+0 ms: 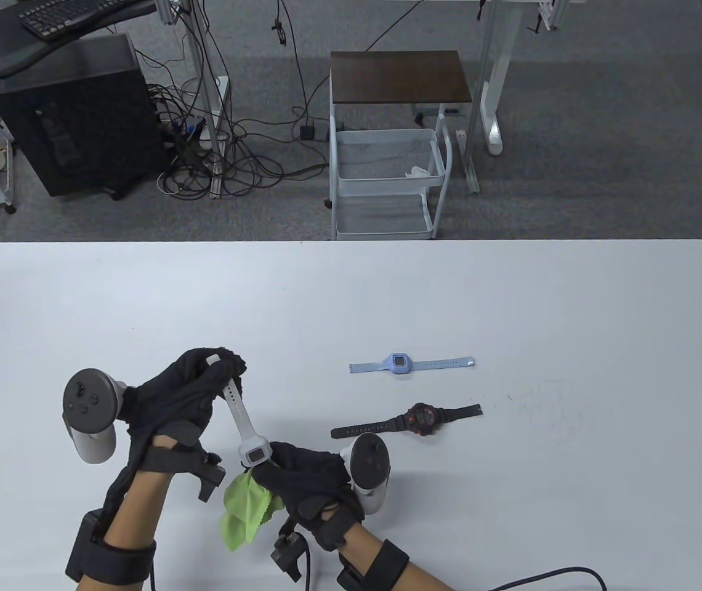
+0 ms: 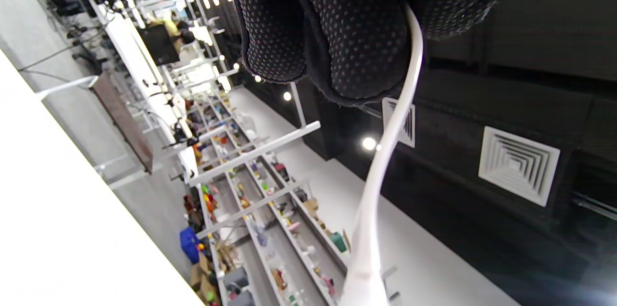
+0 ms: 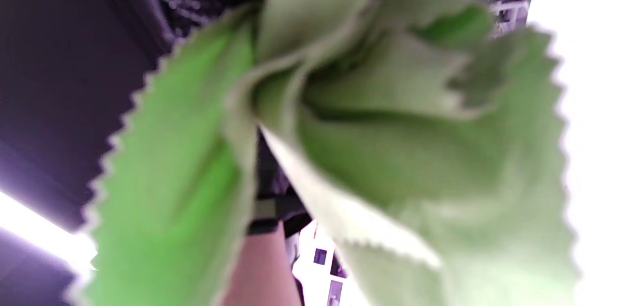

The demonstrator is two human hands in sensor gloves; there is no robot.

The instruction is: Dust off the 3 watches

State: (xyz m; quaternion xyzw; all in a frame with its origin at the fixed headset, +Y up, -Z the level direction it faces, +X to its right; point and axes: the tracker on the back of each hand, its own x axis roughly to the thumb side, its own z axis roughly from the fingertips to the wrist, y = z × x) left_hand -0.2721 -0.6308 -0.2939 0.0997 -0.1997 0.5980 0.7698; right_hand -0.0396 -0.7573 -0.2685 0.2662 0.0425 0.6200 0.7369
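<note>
Watch point(image 1: 245, 425): left hand point(image 1: 185, 394) grips strap, raised off counter point(image 1: 511, 295) for access.
Cloth point(image 1: 243, 508): right hand point(image 1: 305, 477) pinches it against watch case.

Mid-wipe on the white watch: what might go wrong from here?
1. The left hand pinches only the strap end of the white watch; wiping pressure from the right hand may pull it free.
2. The green cloth is bunched and mostly hangs loose, so it may skim the face unevenly.
3. The black watch lies just beyond the right hand; a wide stroke might knock it.
</note>
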